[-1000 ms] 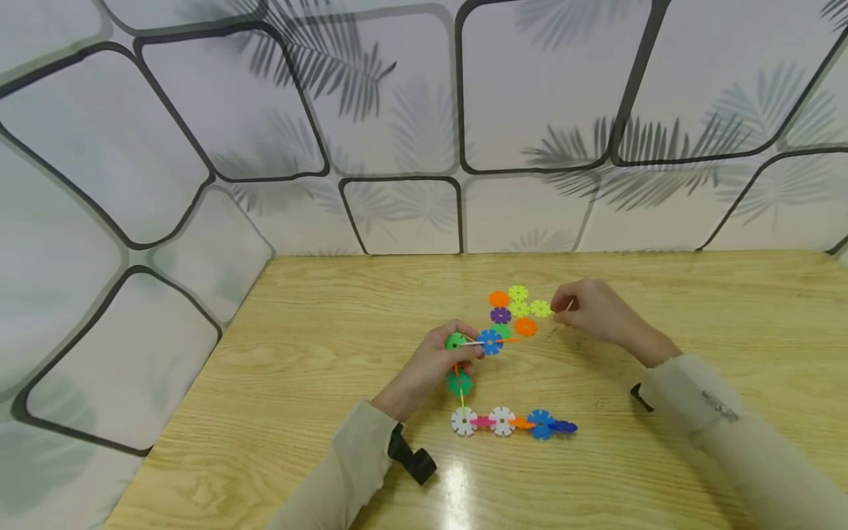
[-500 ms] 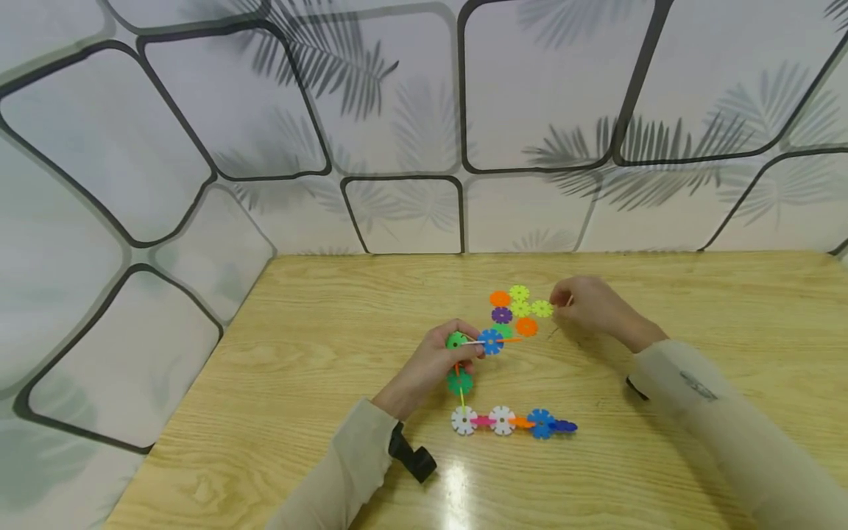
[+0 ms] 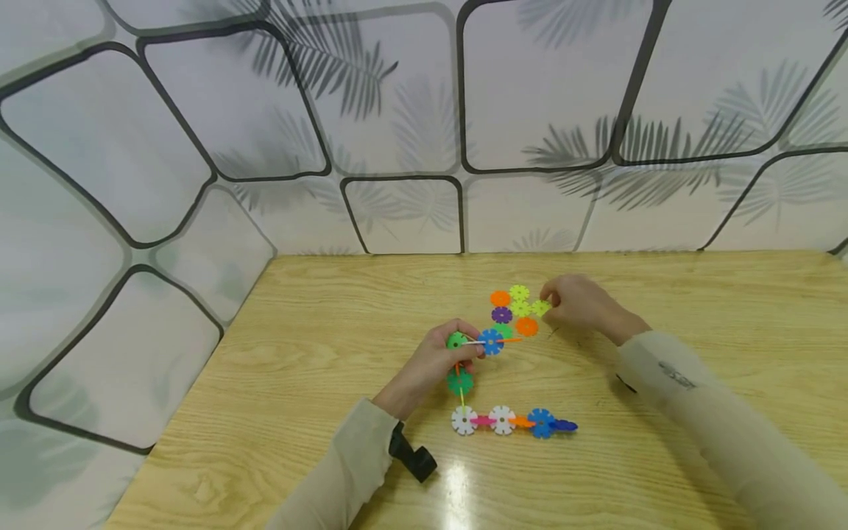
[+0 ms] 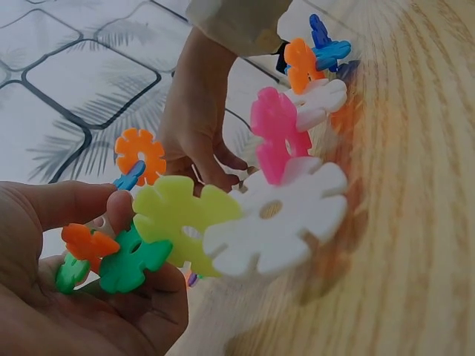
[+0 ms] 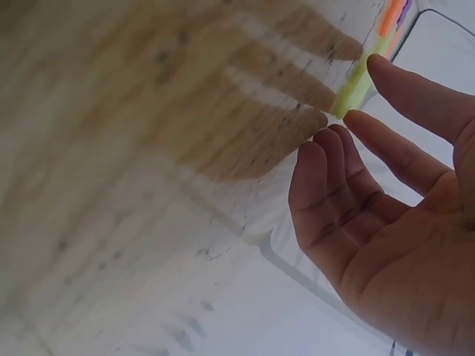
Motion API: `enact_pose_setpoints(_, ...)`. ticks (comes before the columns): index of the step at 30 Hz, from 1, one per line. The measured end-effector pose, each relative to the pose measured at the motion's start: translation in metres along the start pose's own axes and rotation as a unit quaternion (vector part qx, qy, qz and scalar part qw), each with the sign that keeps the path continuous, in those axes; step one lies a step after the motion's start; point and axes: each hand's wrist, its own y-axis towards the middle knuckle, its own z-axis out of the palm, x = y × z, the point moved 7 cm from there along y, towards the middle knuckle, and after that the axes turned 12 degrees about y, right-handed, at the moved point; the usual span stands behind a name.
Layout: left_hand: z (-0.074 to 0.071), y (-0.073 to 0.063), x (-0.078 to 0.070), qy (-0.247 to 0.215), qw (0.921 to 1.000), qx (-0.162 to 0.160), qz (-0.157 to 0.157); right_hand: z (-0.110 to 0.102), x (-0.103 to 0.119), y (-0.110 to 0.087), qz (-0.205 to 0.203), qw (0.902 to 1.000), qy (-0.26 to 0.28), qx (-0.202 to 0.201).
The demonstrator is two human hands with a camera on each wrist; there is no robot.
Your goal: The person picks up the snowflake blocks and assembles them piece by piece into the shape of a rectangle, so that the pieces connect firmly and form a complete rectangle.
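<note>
My left hand (image 3: 442,358) holds a chain of notched plastic snowflake discs by its green disc (image 3: 457,341). From there the chain runs right to a blue disc (image 3: 491,341) and an orange one. It also runs down past another green disc (image 4: 136,259) and a yellow one (image 4: 178,222) to a white disc (image 4: 278,215). Pink, white, orange and blue discs follow in a row to the right. My right hand (image 3: 583,303) is at the loose discs, thumb and forefinger at the edge of a yellow snowflake disc (image 3: 539,308), seen edge-on in the right wrist view.
Several loose discs lie beyond the chain: yellow (image 3: 520,293), orange (image 3: 500,298), purple (image 3: 501,315) and a second orange disc (image 3: 526,326). Behind the wooden table (image 3: 344,294) stands a patterned wall (image 3: 404,213), with another wall at the left.
My right hand has moved slightly left, its fingertips now covering the right edge of the yellow disc. The left hand and its chain stay still.
</note>
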Motion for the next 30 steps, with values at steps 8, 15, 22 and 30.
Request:
enact_pose_setpoints(8,0.0005,0.0003,-0.0027,0.0,1.0,0.001,0.004,-0.0001,-0.0003,0.0009,0.004,1.0,-0.003,-0.002)
enact_pose_setpoints(15,0.0005,-0.0008,-0.0027,-0.004,1.0,0.002,0.003,-0.0018,-0.0009,0.002,-0.006,0.999,0.035,-0.026)
enact_pose_setpoints(22,-0.0003,-0.0015,-0.002,0.0,1.0,0.002,0.006,-0.0022,-0.005,0.001,0.002,0.9946,0.097,-0.035)
enact_pose_setpoints(30,-0.0008,-0.0016,-0.0012,0.012,0.9999,0.002,0.005,-0.0025,-0.0062,-0.0042,0.01,0.9884,0.149,-0.027)
